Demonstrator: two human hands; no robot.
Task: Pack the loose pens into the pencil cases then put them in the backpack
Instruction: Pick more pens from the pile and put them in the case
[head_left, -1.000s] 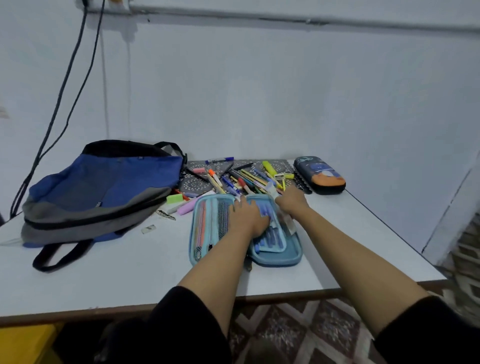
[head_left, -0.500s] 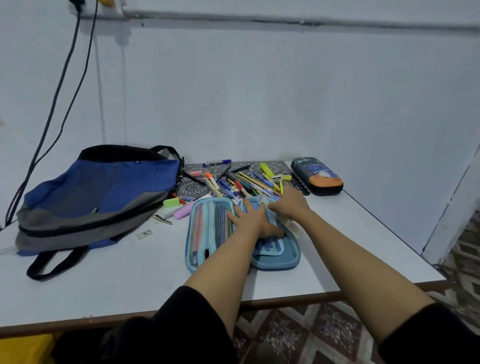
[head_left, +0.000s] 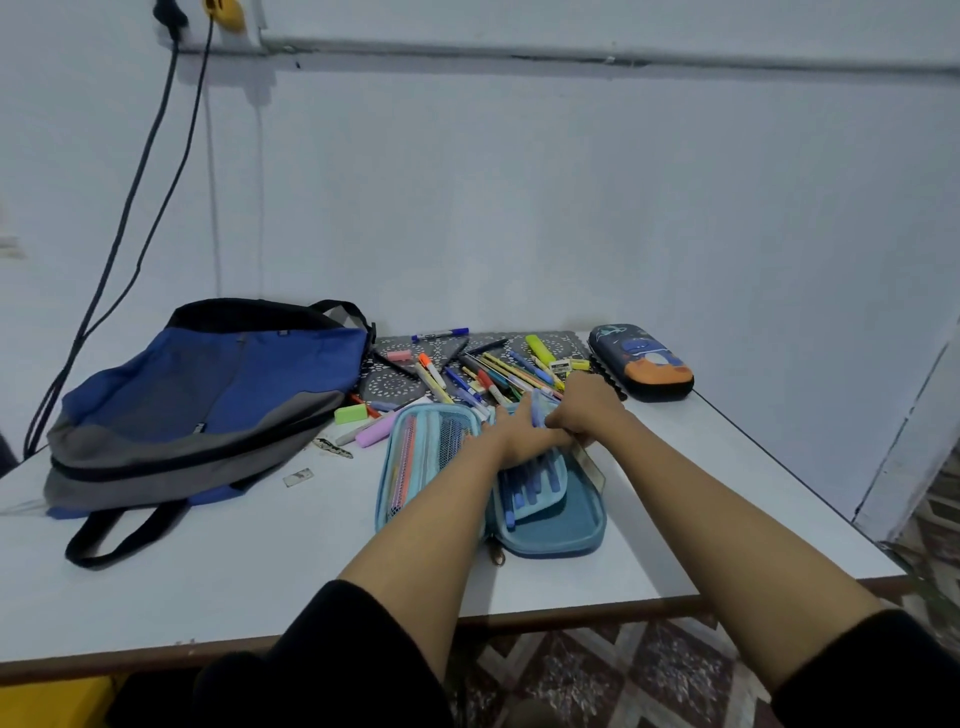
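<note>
White table (head_left: 208, 571), open pencil case (head_left: 563, 525) under left hand (head_left: 519, 435)

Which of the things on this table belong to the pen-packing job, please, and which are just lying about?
For the job:
- open blue pencil case
- loose pens
- closed dark pencil case
- blue backpack

Lying about:
- patterned mat
- green eraser
- paper scrap
</note>
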